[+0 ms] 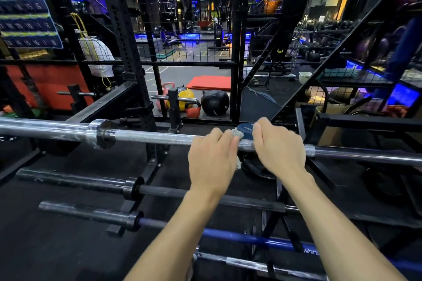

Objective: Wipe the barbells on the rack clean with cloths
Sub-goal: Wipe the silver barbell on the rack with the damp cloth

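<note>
A silver barbell (pixel 148 138) lies across the top of the rack, running from far left to right. My left hand (pixel 211 159) is curled over its shaft with a pale grey cloth (pixel 236 133) wrapped under the fingers; cloth edges peek out above and below the hand. My right hand (pixel 278 148) grips the same bar just to the right, fingers curled over it. Lower on the rack lie a black barbell (pixel 75 181), a blue-shafted barbell (pixel 239 238) and another silver one (pixel 251 264).
Black rack uprights (pixel 127 52) and wire mesh stand behind the bar. Beyond it sit a black medicine ball (pixel 214 102), a yellow ball, red kettlebells (pixel 193 110) and red mats. A weight plate (pixel 255 169) lies on the floor beneath my hands.
</note>
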Motion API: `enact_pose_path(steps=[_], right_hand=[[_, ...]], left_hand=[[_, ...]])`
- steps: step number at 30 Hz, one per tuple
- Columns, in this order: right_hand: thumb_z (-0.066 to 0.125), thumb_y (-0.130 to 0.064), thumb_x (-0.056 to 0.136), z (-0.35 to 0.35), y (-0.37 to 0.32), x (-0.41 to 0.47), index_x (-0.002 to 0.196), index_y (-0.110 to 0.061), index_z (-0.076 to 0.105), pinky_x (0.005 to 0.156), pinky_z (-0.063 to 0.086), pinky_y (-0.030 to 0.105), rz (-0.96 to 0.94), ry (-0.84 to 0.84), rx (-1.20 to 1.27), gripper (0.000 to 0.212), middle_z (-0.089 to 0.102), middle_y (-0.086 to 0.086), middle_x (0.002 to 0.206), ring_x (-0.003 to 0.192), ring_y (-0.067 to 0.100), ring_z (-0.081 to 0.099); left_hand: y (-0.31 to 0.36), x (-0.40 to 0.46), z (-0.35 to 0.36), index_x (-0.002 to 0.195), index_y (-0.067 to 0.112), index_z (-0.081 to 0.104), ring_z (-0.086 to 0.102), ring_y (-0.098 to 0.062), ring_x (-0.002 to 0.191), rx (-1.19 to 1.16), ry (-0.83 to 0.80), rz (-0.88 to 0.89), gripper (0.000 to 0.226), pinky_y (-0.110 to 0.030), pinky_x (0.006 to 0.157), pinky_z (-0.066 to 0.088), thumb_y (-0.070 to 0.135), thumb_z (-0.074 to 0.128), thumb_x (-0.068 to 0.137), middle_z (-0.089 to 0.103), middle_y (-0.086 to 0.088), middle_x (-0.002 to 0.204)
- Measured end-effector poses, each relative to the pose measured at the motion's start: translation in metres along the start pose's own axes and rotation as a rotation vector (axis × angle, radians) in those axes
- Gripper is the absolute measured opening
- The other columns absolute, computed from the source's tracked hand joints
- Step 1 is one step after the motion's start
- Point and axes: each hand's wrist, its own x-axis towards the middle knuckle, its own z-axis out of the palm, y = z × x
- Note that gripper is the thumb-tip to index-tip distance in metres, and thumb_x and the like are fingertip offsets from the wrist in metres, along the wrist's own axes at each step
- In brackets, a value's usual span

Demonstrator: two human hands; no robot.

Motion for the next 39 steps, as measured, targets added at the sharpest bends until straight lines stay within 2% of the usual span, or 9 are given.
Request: enact_pose_path(steps=[3,8,11,15,18,22,28,33,39], right_hand=[[0.039,-0.025,0.106,-0.01,-0.001,-0.007,0.121,-0.022,0.054,0.08,0.05,0.039,0.051,0.045,0.455,0.021,0.067,-0.007,0.098,0.091,0.016,0.062],[0.052,-0.013,0.101,-0.021,-0.029,-0.069,0.129,-0.021,0.054,0.104,0.036,0.018,0.095,0.071,0.731,0.03,0.056,-0.013,0.125,0.12,0.002,0.049],[0.058,-0.018,0.1,-0.03,-0.041,-0.087,0.119,-0.022,0.059,0.093,0.045,0.017,0.172,0.037,0.924,0.02,0.062,-0.009,0.118,0.111,0.006,0.059],[0.072,-0.037,0.092,-0.054,-0.046,-0.087,0.111,-0.027,0.06,0.074,0.052,0.017,0.321,-0.095,1.118,0.025,0.068,-0.012,0.105,0.09,0.004,0.065],[0.08,-0.04,0.085,-0.066,-0.042,-0.088,0.11,-0.031,0.059,0.066,0.051,0.014,0.338,-0.151,1.123,0.034,0.068,-0.017,0.1,0.087,0.0,0.065],[0.078,-0.029,0.087,-0.076,-0.026,-0.079,0.102,-0.029,0.062,0.074,0.053,0.019,0.293,-0.119,0.896,0.022,0.069,-0.015,0.092,0.085,0.001,0.065],[0.064,-0.025,0.093,-0.124,0.015,-0.021,0.098,-0.017,0.062,0.08,0.052,0.036,0.157,0.049,0.357,0.009,0.066,-0.006,0.09,0.086,0.018,0.064],[0.063,-0.024,0.095,-0.102,0.024,-0.004,0.108,-0.013,0.06,0.083,0.049,0.037,0.17,-0.22,0.096,0.017,0.061,0.008,0.107,0.096,0.027,0.059],[0.047,-0.022,0.104,-0.093,0.012,-0.014,0.116,-0.004,0.053,0.073,0.036,0.037,0.235,-0.29,-0.228,0.022,0.06,0.017,0.117,0.107,0.042,0.06]], left_hand=[[-0.001,0.009,-0.006,0.082,0.023,0.068,0.049,-0.021,0.059,0.043,-0.075,0.03,0.044,-0.039,0.066,0.042,0.041,0.036,0.107,0.054,0.007,0.071],[-0.004,0.002,-0.022,0.086,0.031,0.067,0.049,-0.014,0.065,-0.181,-0.2,-0.039,0.032,-0.038,0.067,0.042,0.041,0.044,0.107,0.049,0.008,0.072],[0.007,-0.013,-0.032,0.076,0.04,0.056,0.051,-0.012,0.072,-0.485,-0.232,-0.135,0.028,-0.034,0.068,0.045,0.035,0.053,0.104,0.052,0.007,0.072],[0.017,-0.031,-0.039,0.086,0.034,0.072,0.059,-0.014,0.079,-0.756,-0.273,-0.353,0.027,-0.035,0.075,0.05,0.03,0.053,0.105,0.064,0.003,0.084],[0.018,-0.036,-0.045,0.114,0.049,0.07,0.065,-0.016,0.089,-1.044,-0.399,-0.399,0.032,-0.038,0.083,0.055,0.032,0.043,0.109,0.072,0.001,0.104],[0.008,-0.034,-0.045,0.133,0.017,0.065,0.064,-0.02,0.093,-1.288,-0.517,-0.426,0.042,-0.038,0.083,0.056,0.037,0.045,0.102,0.072,-0.004,0.102],[-0.013,-0.035,-0.032,0.147,0.043,0.046,0.066,-0.01,0.075,-0.769,-0.381,-0.388,0.041,-0.031,0.074,0.052,0.031,0.046,0.108,0.069,0.012,0.089],[-0.022,-0.031,-0.035,0.152,0.06,0.013,0.066,-0.01,0.07,-0.449,-0.524,-0.346,0.065,-0.039,0.069,0.054,0.034,0.049,0.105,0.066,0.015,0.083],[-0.025,-0.034,-0.03,0.149,0.063,-0.014,0.064,-0.02,0.074,-0.252,-0.545,-0.308,0.085,-0.042,0.068,0.053,0.027,0.048,0.103,0.069,0.011,0.086]])
